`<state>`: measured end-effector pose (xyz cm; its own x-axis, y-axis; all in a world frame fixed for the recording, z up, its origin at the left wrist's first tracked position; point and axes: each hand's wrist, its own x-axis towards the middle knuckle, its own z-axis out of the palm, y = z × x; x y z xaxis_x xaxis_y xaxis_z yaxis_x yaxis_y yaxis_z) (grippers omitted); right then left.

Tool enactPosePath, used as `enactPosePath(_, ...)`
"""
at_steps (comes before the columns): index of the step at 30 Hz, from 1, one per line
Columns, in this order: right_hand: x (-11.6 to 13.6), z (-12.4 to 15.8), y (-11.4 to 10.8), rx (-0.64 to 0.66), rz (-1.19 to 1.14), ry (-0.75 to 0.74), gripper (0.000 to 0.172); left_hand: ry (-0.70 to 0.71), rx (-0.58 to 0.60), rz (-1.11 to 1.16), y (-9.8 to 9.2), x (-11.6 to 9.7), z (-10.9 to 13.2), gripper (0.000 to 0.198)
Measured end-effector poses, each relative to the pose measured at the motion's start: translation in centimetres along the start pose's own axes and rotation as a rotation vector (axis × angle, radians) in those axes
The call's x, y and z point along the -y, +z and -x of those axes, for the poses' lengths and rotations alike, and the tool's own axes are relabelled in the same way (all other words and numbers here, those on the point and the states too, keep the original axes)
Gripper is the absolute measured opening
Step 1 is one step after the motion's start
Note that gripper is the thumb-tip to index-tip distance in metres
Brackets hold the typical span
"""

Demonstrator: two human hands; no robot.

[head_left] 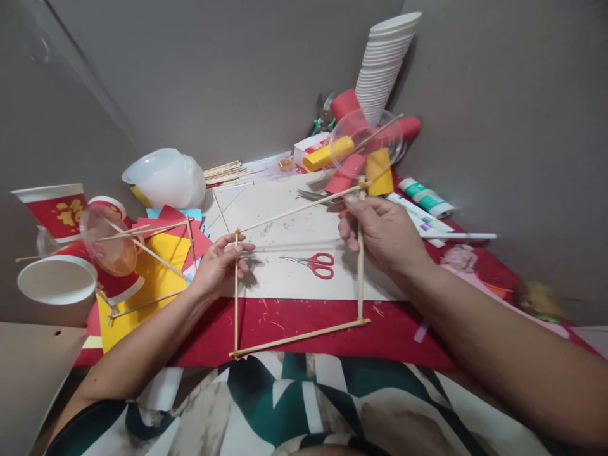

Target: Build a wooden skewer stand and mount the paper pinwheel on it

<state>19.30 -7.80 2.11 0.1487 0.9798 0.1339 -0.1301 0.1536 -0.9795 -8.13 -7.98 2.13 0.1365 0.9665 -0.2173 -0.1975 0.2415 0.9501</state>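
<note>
A square frame of thin wooden sticks (297, 337) hangs in front of me above a red cloth. My left hand (219, 264) pinches its left upright stick near the top corner. My right hand (380, 231) is closed round the right upright stick, just under the top right corner. Fixed at that corner is a wheel (365, 149) made of a clear plastic lid with red and yellow paper rolls around it. Under the frame, red-handled scissors (313, 263) lie on a pale board (285, 218).
A tall stack of white paper cups (384, 63) leans at the back right. Glue tubes (426, 197) lie right of the wheel. On the left are red paper cups (54, 209), a second stick-and-lid piece (107, 240), coloured paper sheets (156, 253) and a white plastic bag (164, 177).
</note>
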Motion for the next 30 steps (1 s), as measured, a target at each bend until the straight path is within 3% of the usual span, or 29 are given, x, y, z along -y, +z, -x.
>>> enactPosePath(9, 1.4, 0.1, -0.2, 0.042, -0.012, -0.019, 0.052, 0.028, 0.014, -0.017, -0.1, -0.8, -0.5, 0.048)
enactPosePath(15, 1.4, 0.1, -0.1, 0.139, -0.056, 0.044, 0.051, 0.057, 0.009, 0.002, -0.3, -1.5, -0.6, 0.05)
enactPosePath(23, 0.4, -0.4, 0.0, 0.086, -0.031, 0.089, 0.053, 0.072, -0.027, 0.014, -0.3, -1.0, -1.8, 0.035)
enactPosePath(30, -1.4, -0.7, 0.4, 0.115, -0.044, 0.298, 0.05, -0.121, -0.106, 0.113, 0.3, -0.6, -2.8, 0.016)
